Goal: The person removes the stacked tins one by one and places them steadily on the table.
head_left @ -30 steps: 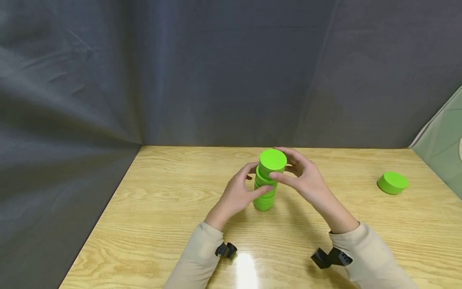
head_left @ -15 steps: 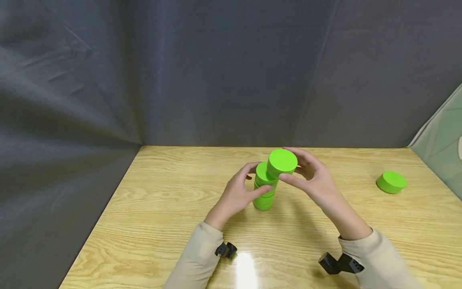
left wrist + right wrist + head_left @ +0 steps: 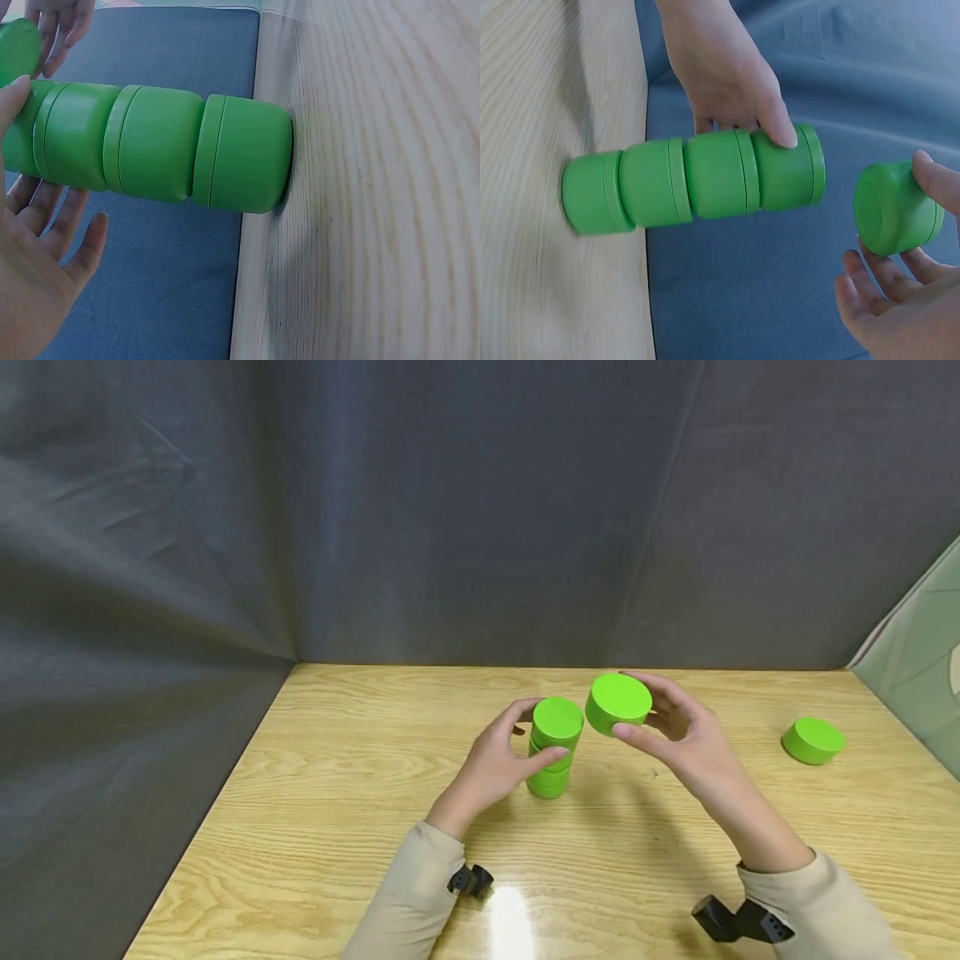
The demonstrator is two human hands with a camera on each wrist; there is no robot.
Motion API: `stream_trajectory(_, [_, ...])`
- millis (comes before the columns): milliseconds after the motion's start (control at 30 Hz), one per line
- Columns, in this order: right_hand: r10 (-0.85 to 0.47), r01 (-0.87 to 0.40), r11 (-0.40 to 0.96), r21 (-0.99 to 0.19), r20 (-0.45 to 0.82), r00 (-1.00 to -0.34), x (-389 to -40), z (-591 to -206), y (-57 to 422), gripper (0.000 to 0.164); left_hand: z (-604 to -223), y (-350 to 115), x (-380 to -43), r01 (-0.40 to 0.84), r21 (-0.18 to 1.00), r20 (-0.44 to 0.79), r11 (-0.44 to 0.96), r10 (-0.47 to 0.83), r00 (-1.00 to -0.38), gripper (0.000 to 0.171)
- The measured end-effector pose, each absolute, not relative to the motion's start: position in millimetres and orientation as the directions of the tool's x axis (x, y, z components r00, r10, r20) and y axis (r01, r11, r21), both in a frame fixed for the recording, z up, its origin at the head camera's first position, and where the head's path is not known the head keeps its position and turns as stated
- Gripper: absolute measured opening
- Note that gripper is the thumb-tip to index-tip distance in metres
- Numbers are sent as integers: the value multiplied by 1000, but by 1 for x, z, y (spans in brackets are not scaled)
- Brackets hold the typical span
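A stack of several round green lidded jars [image 3: 557,720] stands upright on the wooden table. My left hand [image 3: 489,768] holds the stack near its top, with the thumb on the near side and the fingers behind. In the right wrist view that thumb lies on the top jar [image 3: 784,176]. To the right of the stack, my right hand [image 3: 690,747] grips one more green jar [image 3: 618,700] between thumb and fingers. That jar is off the table, slightly tilted and apart from the stack; its underside shows in the right wrist view.
Farther right, a single green jar [image 3: 813,740] sits on the table [image 3: 337,777]. A dark cloth screen [image 3: 480,510] rises along the back edge, and another closes off the left side. Both sleeves carry small black wrist cameras.
The right hand has lifted its jar off the top of the stack and carried it to the right, leaving a gap. The left hand has stayed at the stack.
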State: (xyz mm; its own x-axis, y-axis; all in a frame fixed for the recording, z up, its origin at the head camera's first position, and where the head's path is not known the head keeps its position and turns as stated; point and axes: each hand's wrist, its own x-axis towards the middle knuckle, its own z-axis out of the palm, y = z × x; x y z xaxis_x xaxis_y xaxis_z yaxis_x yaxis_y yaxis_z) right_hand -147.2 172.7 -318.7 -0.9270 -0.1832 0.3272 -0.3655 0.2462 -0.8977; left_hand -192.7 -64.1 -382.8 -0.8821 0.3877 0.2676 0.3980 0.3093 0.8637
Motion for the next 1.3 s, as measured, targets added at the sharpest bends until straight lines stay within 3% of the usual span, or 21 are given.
stream_trajectory(1300, [-104,-307,367,-878,290,-952,-144,-333,228,58,-384,-64,-192,399,862,272,313,379,-885,66])
